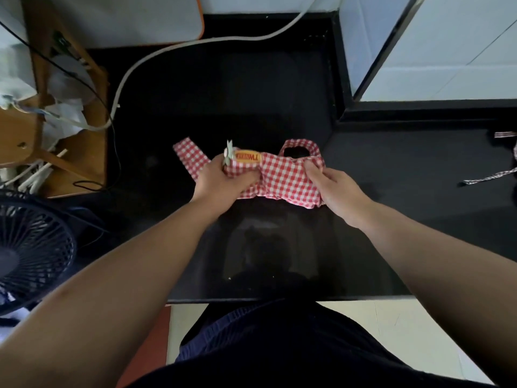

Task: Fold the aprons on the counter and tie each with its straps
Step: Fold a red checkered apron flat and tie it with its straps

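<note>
A red-and-white checked apron [282,177] lies bunched into a small bundle on the black counter [251,88]. It bears a yellow and orange label [247,157] with a pale flower shape beside it. My left hand [221,183] grips the bundle's left end, just below the label. My right hand [333,189] pinches the cloth at the right end. A checked neck loop [302,144] stands up behind the bundle, and a wide checked strap [188,155] sticks out to the left.
A second checked apron's straps [489,176] lie at the far right of the counter. A white hose [167,51] curves across the back left. A wooden stool [56,130] with clutter and a dark fan [30,247] stand left of the counter.
</note>
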The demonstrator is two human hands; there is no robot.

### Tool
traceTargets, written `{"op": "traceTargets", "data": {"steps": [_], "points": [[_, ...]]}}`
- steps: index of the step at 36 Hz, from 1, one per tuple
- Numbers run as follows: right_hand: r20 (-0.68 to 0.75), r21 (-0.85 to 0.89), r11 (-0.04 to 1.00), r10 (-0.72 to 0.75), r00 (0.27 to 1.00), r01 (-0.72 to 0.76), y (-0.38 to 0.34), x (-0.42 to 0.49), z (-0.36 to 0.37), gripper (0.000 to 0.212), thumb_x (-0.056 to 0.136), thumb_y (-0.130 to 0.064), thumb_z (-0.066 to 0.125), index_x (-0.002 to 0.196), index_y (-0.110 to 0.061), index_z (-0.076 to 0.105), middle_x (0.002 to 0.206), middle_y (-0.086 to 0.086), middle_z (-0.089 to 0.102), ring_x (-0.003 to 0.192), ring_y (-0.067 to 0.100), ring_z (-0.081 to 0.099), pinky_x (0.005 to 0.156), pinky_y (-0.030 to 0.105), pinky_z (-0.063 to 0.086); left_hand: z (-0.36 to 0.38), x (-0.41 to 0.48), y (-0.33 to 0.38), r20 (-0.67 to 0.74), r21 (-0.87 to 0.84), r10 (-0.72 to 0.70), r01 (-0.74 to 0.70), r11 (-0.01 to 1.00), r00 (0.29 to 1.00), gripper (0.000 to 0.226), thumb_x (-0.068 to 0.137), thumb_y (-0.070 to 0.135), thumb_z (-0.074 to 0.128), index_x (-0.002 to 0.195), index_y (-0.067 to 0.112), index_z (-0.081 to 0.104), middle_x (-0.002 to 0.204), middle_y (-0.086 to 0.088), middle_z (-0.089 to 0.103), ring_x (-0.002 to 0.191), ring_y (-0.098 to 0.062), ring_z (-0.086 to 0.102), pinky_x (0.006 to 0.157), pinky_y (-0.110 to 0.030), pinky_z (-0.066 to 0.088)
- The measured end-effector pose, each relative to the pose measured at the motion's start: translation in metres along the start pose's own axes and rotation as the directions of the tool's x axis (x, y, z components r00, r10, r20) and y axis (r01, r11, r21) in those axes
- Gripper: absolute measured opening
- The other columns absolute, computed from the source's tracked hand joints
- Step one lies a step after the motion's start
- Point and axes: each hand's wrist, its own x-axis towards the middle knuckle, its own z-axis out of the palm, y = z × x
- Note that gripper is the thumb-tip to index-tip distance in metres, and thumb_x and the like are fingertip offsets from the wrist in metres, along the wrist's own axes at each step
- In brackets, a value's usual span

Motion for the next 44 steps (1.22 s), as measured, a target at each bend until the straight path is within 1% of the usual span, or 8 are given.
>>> {"op": "traceTargets", "data": {"steps": [5, 13, 20, 23, 28, 32, 37, 44], "points": [[-0.047, -0.237, 0.967, -0.102, 0.994, 0.088, -0.011, -0.002, 0.009, 0.063, 0.079, -0.049, 0.069, 0.132, -0.022, 0.050, 0.122, -0.005, 0.060, 0.110, 0.016, 0.058, 0.086, 0.022, 0.043, 0.009, -0.001, 0.005, -0.090, -0.052, -0.148, 0.143, 0.988, 0.985, 0.053, 0.070, 0.047, 0.075, 0.116, 0.023, 0.059, 0.102, 0.009, 0.067, 0.094, -0.011, 0.065, 0.079, -0.028, 0.054], [-0.121, -0.193, 0.981, -0.047, 0.992, 0.023, -0.012, 0.000, 0.015, 0.035, 0.080, -0.052, 0.063, 0.099, -0.023, 0.060, 0.090, -0.006, 0.064, 0.081, 0.010, 0.061, 0.070, 0.023, 0.052, 0.003, -0.015, 0.018, -0.087, 0.113, -0.192, 0.201, 0.973, 0.978, 0.084, 0.063, 0.060, 0.077, 0.129, 0.019, 0.046, 0.116, 0.005, 0.060, 0.105, -0.017, 0.060, 0.089, -0.039, 0.054], [-0.036, -0.436, 0.889, -0.175, 0.984, 0.142, -0.022, -0.010, 0.029, 0.027, 0.084, -0.054, 0.055, 0.083, -0.028, 0.061, 0.074, -0.008, 0.061, 0.075, 0.016, 0.062, 0.087, 0.044, 0.051, 0.013, -0.028, 0.024, -0.245, 0.407, -0.183, 0.273, 0.872, 0.952, 0.075, 0.070, 0.059, 0.070, 0.122, 0.012, 0.043, 0.113, -0.004, 0.059, 0.107, -0.028, 0.058, 0.096, -0.047, 0.045], [0.047, -0.434, 0.873, -0.224, 0.973, 0.222, -0.023, -0.020, 0.035, 0.028, 0.091, -0.045, 0.052, 0.067, -0.029, 0.050, 0.065, -0.007, 0.054, 0.064, 0.011, 0.056, 0.077, 0.035, 0.051, 0.020, -0.030, 0.028, -0.256, 0.565, -0.128, 0.255, 0.785, 0.958, 0.070, 0.076, 0.054, 0.068, 0.123, 0.009, 0.042, 0.119, -0.008, 0.059, 0.115, -0.031, 0.054, 0.099, -0.045, 0.035], [0.078, -0.346, 0.925, -0.138, 0.987, 0.156, -0.020, -0.024, 0.031, 0.039, 0.097, -0.034, 0.048, 0.060, -0.022, 0.044, 0.056, -0.004, 0.046, 0.051, 0.009, 0.046, 0.049, 0.018, 0.033, 0.023, -0.036, 0.031, -0.140, 0.728, -0.039, 0.130, 0.673, 0.989, 0.064, 0.081, 0.053, 0.064, 0.121, 0.009, 0.042, 0.118, -0.006, 0.058, 0.115, -0.029, 0.052, 0.098, -0.043, 0.033], [0.049, -0.476, 0.876, -0.061, 0.997, 0.077, -0.028, -0.015, 0.021, 0.040, 0.097, -0.028, 0.043, 0.059, -0.015, 0.042, 0.057, 0.001, 0.046, 0.054, 0.015, 0.045, 0.050, 0.024, 0.032, 0.014, -0.043, 0.042, 0.089, 0.693, -0.054, -0.023, 0.721, 0.995, 0.044, 0.090, 0.049, 0.051, 0.112, 0.011, 0.046, 0.111, -0.005, 0.057, 0.106, -0.026, 0.054, 0.093, -0.041, 0.034], [0.086, -0.546, 0.837, 0.018, 0.996, 0.032, -0.045, -0.019, 0.019, 0.038, 0.101, -0.025, 0.035, 0.065, -0.018, 0.039, 0.063, 0.000, 0.047, 0.055, 0.011, 0.044, 0.049, 0.019, 0.031, -0.008, -0.039, 0.044, 0.239, 0.518, -0.034, -0.098, 0.850, 0.970, 0.026, 0.093, 0.041, 0.054, 0.084, 0.017, 0.050, 0.078, 0.004, 0.053, 0.066, -0.009, 0.050, 0.052, -0.023, 0.035], [0.201, -0.549, 0.832, 0.043, 0.979, 0.076, -0.050, -0.032, 0.035, 0.033, 0.098, -0.020, 0.040, 0.066, -0.012, 0.046, 0.065, 0.003, 0.050, 0.058, 0.015, 0.048, 0.053, 0.022, 0.038, 0.005, -0.050, 0.035, 0.245, 0.576, -0.098, -0.064, 0.815, 0.965, 0.026, 0.092, 0.035, 0.056, 0.094, 0.010, 0.061, 0.086, -0.005, 0.065, 0.077, -0.020, 0.064, 0.055, -0.026, 0.045]]}}
